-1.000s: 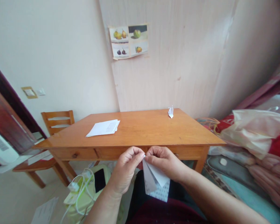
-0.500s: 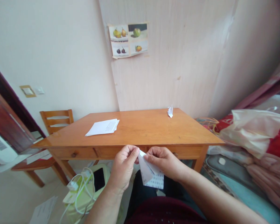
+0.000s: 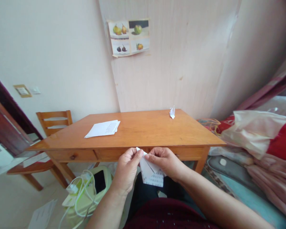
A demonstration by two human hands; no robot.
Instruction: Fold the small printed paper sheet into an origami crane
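- 2 hands on 1 piece: L hand point(image 3: 127, 167) has thumb & fingertips pinched near the tip of the folded paper point(image 3: 153, 179); R hand point(image 3: 165, 160) is clamped on its upper R side, just beside.
- Paper's in mid-air, near side of the table point(image 3: 145, 130), above the lap point(image 3: 138, 194); printed lower part hangs free.
- Main risk, I'd say: flaps slip & a crease goes off line, bc no flat surface backs it, only finger pressure.
- Narrow tip pokes up past L thumb; too hard a squeeze could crumple it.
- If the hands pull opp. ways, a tear could prob. start btwn the 2 grips.
- If both pinches loosen, it could drop on the lap.
- Sheet stack point(image 3: 102, 128) & small white paper piece point(image 3: 172, 113) sit well apart from the hands, so low risk of a snag there.
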